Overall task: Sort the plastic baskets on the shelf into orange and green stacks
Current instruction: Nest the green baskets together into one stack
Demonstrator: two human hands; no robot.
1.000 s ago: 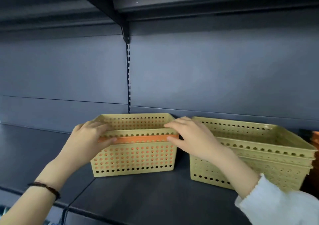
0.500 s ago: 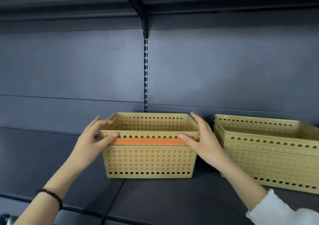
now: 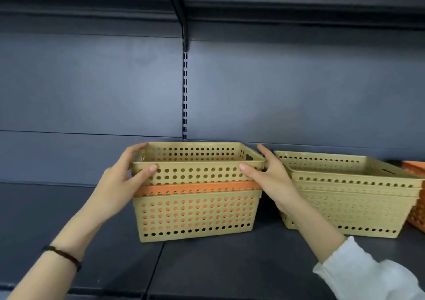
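Observation:
A mixed stack stands mid-shelf: a green basket (image 3: 195, 217) at the bottom, an orange basket (image 3: 200, 188) nested in it with only its rim showing, and a top green basket (image 3: 195, 168) raised partly out of the orange one. My left hand (image 3: 124, 182) grips the top basket's left end, thumb on its front wall. My right hand (image 3: 269, 175) grips its right end the same way. To the right sits a stack of green baskets (image 3: 349, 198). Part of an orange basket (image 3: 416, 214) shows at the right edge.
The dark shelf board (image 3: 207, 265) has bare room to the left of the mixed stack and in front of it. A dark back panel with a slotted upright (image 3: 185, 97) rises behind. Another shelf (image 3: 276, 3) hangs overhead.
Both hands have closed on the top green basket's ends and lifted it, so more of its wall and the orange rim now show. The view has shifted left.

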